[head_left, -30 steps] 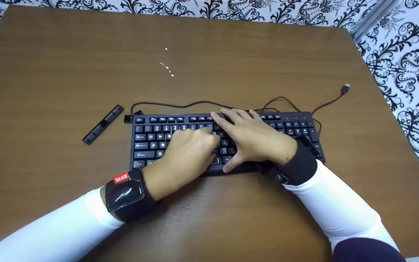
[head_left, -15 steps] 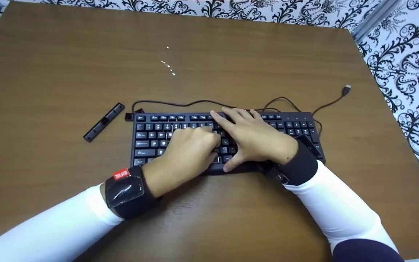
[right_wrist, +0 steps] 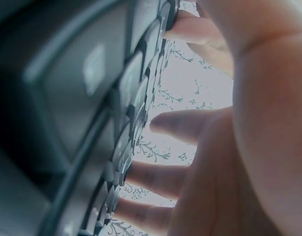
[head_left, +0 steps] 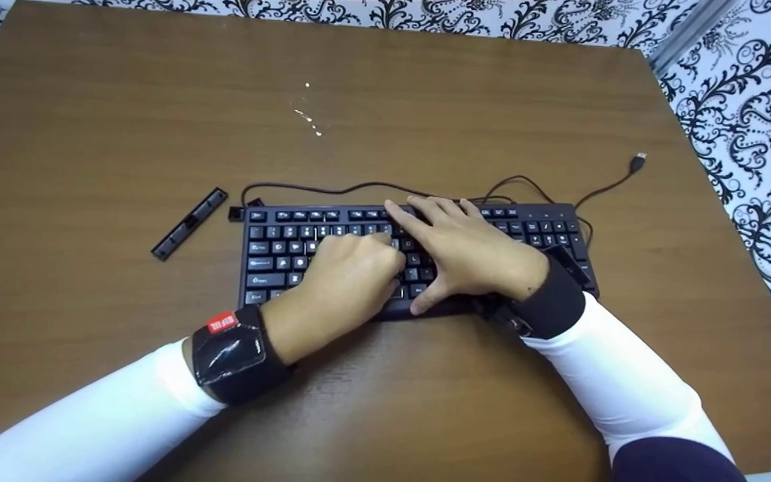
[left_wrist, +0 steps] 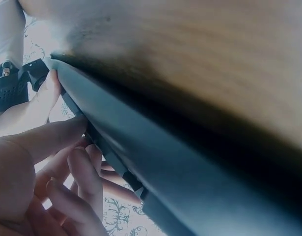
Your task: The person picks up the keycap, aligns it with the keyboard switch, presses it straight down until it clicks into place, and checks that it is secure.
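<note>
A black keyboard (head_left: pixel 419 258) lies at the centre of the head view on a brown wooden table (head_left: pixel 91 134), its cable (head_left: pixel 526 184) looping behind it to a plug (head_left: pixel 638 161) at the right of the frame. Both hands rest on the keys, close together over the middle of the board. The left hand (head_left: pixel 349 278) has its fingers curled down onto the keys, knuckles raised; whether it pinches a key cannot be told. The right hand (head_left: pixel 469 251) lies flatter, fingers stretched toward the top rows and thumb at the near edge. In the right wrist view the fingertips (right_wrist: pixel 190 29) touch the key tops. To the left of the keyboard, apart from it, lies a long black strip (head_left: pixel 190 223), set at a slant. Small pale specks (head_left: pixel 308 117) mark the table in the upper middle of the frame.
</note>
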A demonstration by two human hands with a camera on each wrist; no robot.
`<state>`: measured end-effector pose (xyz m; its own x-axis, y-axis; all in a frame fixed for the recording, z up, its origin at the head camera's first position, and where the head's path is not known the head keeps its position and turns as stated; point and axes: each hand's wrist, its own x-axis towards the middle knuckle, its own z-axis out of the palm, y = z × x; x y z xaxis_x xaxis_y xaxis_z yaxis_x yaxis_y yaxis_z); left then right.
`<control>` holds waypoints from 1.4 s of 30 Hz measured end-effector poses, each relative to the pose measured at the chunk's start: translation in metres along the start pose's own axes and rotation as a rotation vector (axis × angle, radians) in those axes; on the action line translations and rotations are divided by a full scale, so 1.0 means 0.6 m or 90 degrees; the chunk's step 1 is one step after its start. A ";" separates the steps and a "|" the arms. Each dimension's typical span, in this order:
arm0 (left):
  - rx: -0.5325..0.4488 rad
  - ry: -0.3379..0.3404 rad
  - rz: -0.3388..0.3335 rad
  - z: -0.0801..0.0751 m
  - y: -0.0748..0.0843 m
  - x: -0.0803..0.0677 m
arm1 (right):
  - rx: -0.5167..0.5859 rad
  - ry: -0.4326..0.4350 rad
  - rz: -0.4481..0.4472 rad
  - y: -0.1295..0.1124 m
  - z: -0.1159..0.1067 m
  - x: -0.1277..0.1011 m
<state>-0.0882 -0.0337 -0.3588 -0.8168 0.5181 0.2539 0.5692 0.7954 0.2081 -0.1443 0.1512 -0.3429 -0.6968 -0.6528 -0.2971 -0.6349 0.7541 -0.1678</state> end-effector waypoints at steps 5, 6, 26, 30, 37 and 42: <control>0.030 0.004 0.001 -0.002 0.005 0.003 | 0.002 -0.002 -0.002 0.001 0.002 0.000; 0.038 0.004 0.002 -0.003 0.007 0.004 | 0.002 -0.001 -0.001 0.002 0.002 -0.001; 0.128 -0.012 0.019 -0.002 0.012 0.005 | -0.004 0.004 -0.006 0.000 0.000 0.003; 0.064 0.013 0.012 -0.018 -0.004 0.003 | -0.017 0.005 -0.003 0.000 0.001 0.000; 0.018 0.030 -0.061 -0.056 -0.068 -0.014 | -0.049 0.001 -0.001 -0.004 0.007 -0.003; 0.018 0.047 -0.141 -0.074 -0.141 -0.033 | -0.055 -0.002 0.013 -0.005 0.006 -0.004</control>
<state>-0.1160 -0.1256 -0.3395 -0.9117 0.3066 0.2734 0.3732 0.8963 0.2395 -0.1393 0.1508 -0.3449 -0.7088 -0.6369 -0.3033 -0.6472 0.7581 -0.0796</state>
